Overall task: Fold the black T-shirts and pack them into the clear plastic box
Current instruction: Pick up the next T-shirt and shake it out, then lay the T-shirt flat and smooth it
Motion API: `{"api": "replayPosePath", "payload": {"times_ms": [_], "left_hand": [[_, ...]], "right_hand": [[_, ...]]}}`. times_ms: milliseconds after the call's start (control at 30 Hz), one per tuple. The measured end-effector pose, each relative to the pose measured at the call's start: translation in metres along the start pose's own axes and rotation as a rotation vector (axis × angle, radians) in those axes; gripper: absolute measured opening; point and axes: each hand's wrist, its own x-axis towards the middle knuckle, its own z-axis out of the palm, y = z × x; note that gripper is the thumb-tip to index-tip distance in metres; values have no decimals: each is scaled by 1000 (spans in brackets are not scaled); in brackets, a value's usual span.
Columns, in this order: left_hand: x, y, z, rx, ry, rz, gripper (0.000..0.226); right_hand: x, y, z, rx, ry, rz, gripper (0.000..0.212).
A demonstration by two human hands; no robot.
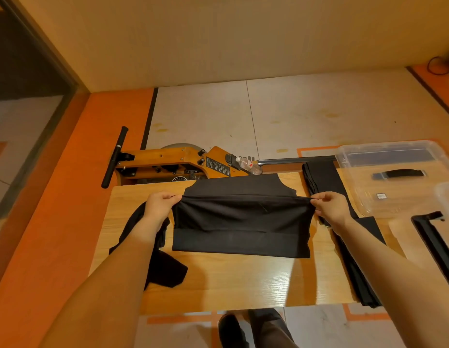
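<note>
Black T-shirt, half-folded, pinched by left hand and right hand.

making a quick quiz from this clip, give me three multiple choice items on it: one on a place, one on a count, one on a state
1. Where is the clear plastic box?
A. right end of the table
B. on the floor
C. under the table

2. How many hands pinch the shirt being folded?
A. none
B. one
C. two

3. The shirt being folded is
A. rolled into a ball
B. partly folded, top edge lifted
C. packed in the box

Answers: 1 A, it sits at the right end of the wooden table. 2 C, left hand and right hand each pinch a corner. 3 B, its edge is held up.
</note>
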Motion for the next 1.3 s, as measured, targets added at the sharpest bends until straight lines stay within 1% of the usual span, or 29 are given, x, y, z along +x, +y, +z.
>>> {"api": "replayPosePath", "payload": {"times_ms": [233, 400, 500, 633, 700, 800, 900, 1000, 1167, 1233, 1300], "left_hand": [[44, 12, 15, 5, 2, 11, 23], [71, 20, 23, 79, 40, -27, 25], [87, 19, 26, 57, 54, -26, 21], [95, 23, 32, 51, 88, -28, 17], [97, 23, 35, 65, 102, -51, 21], [94, 16, 37, 157, 147, -105, 32], [75, -1, 41, 233, 173, -164, 34], [49, -30, 46, 301, 168, -153, 37], [12, -75, 57, 322, 164, -172, 36], [0, -83, 60, 304, 171, -193, 38], [-10, -89, 62, 301, 187, -212, 40]], "right_hand": [[45, -15, 21, -32, -11, -13, 11], [74, -18, 32, -98, 5, 1, 9], [86, -20, 37, -131, 21, 2, 8], [94, -26, 47, -144, 65, 3, 15], [93, -27, 53, -185, 85, -14, 24], [82, -24, 62, -327, 112, -112, 39], [59, -10, 69, -472, 132, -236, 38], [30, 16, 80, -603, 112, -314, 37], [-25, 61, 104, -777, 94, -368, 44], [-44, 74, 111, -792, 106, -366, 46], [-56, 86, 113, -749, 166, -299, 46]]}}
